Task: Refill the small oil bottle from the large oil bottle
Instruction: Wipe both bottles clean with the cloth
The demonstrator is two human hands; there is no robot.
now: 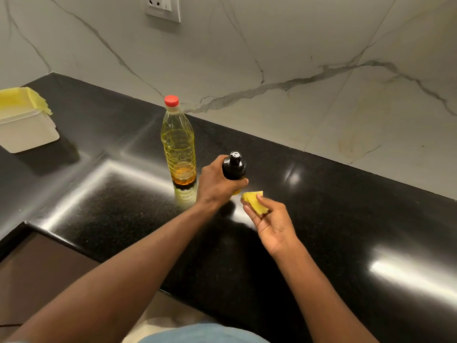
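- Our left hand (214,182) is wrapped round the small oil bottle (234,166), fingers and thumb curled about its body below the black top.
- This small bottle sits just to the right of the large oil bottle (178,144) and nearer to us. The two do not touch, and we cannot tell whether its base rests on the table (346,219).
- Our right hand (270,220) is further right of the large bottle and nearer still. It pinches a folded yellow cloth (254,200) between thumb and fingers, close beside the small bottle but apart from it.
- The large bottle stands upright on the black table with its red cap (171,100) on, and yellow oil fills most of it.
- Far to the left of the large bottle stands a white tub (28,131) with a yellow sheet (23,97) draped over its rim.
- Behind the large bottle rises the marble wall (284,45), with a socket plate (163,7) high above the bottle.
- Nothing lies between the two bottles except our own left hand, whose back faces the large bottle's lower half.
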